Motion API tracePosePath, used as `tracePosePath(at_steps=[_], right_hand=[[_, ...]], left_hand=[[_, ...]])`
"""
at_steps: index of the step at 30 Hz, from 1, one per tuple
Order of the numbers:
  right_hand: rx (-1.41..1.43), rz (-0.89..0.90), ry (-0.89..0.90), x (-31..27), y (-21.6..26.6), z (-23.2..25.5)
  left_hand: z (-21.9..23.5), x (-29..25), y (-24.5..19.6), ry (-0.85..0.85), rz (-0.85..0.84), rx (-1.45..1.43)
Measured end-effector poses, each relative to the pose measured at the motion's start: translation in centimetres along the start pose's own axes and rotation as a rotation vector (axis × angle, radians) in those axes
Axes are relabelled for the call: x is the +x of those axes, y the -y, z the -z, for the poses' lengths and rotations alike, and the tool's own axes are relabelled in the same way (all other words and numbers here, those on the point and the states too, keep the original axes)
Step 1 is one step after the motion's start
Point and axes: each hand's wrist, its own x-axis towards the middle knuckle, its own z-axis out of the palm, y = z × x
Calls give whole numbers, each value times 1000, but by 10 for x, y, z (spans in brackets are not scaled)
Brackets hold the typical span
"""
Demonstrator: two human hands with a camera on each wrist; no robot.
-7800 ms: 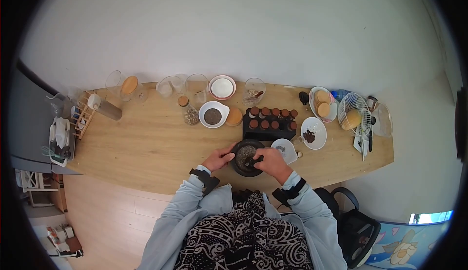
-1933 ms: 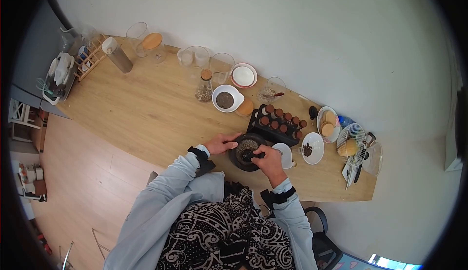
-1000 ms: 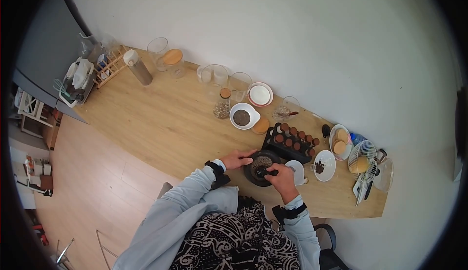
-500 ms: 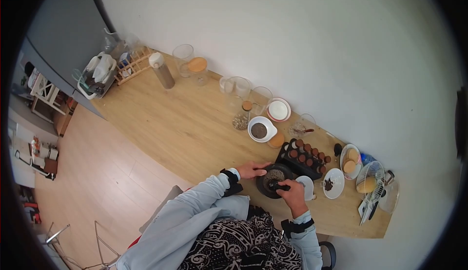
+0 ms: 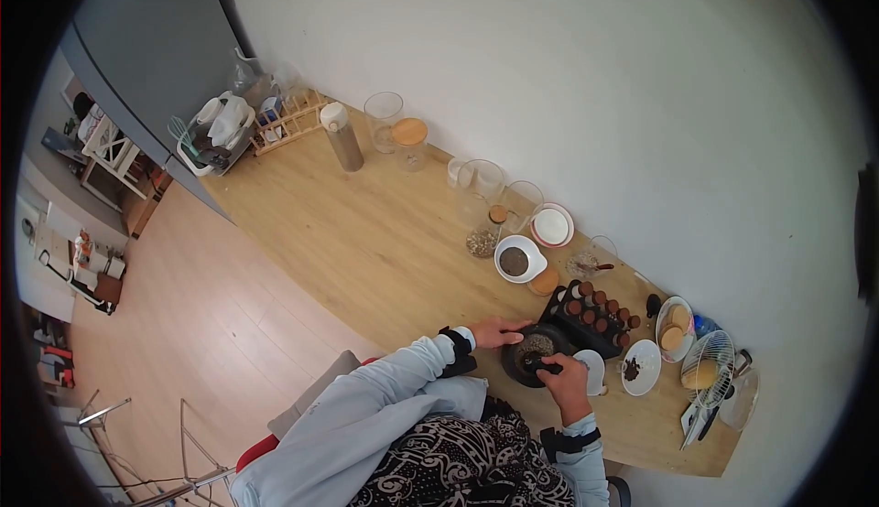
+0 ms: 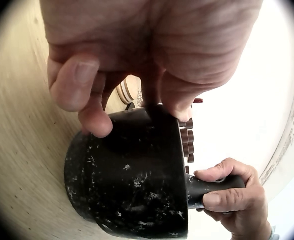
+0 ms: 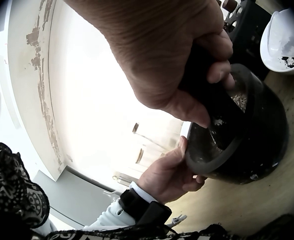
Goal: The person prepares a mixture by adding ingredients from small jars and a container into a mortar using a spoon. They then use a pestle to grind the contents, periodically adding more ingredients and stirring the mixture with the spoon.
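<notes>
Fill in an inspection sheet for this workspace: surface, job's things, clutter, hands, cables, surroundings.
Surface: wooden table, crowded toward the right of the head view.
Job's things: black mortar with grainy contents; black pestle in it.
Clutter: black rack of brown-capped bottles, white bowl with dark pieces, wire basket, silvery flask.
Hands: left hand holds the mortar's side; right hand grips the pestle.
Cables: nothing seen on the table; floor beside the metal legs unclear.
Surroundings: pale wall, tall grey unit, pale floor.
</notes>
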Motion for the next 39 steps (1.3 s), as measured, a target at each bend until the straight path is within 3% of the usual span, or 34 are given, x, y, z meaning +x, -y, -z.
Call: tracePosePath(at_steps=[3, 5, 6, 8, 10, 13, 15, 19, 21, 25, 28, 30, 34, 36, 39], right_hand=[[55, -18, -2, 0, -5, -2], [54, -16, -2, 0, -6, -2], [50, -34, -3, -2, -7, -2], [35, -53, 31, 1, -2, 1], [40, 22, -16, 1, -9, -3], [21, -51, -13, 2, -1, 1], [-22, -81, 28, 2, 5, 4], [-120, -106, 6, 5, 5, 7], [-153, -103, -120, 7, 0, 1], [-73, -44, -206, 11, -1, -13], [21, 10, -74, 8, -1, -7], [-82, -1, 39, 9, -5, 4], [-166, -57, -71, 14, -7, 0], [-37, 13, -131, 16, -6, -9], [-90, 25, -33, 9, 4, -8]], left_hand=[[-2, 4, 9, -38, -18, 24], [-1, 10, 20, -200, -310, 203], [-4, 14, 27, -185, -308, 195], [4, 11, 8, -207, -124, 263], [4, 20, 13, -217, -89, 165], [1, 23, 5, -227, -152, 133], [1, 23, -2, -182, 30, -5], [5, 23, -2, -155, 4, -62], [6, 19, -3, -135, 15, -118], [6, 14, -6, -76, 61, -209], [7, 12, -1, -61, 47, -282], [8, 14, 5, -39, 28, -292], [8, 13, 2, -30, 17, -267], [7, 11, -1, -38, 28, -274], [6, 10, -3, -62, 54, -250]])
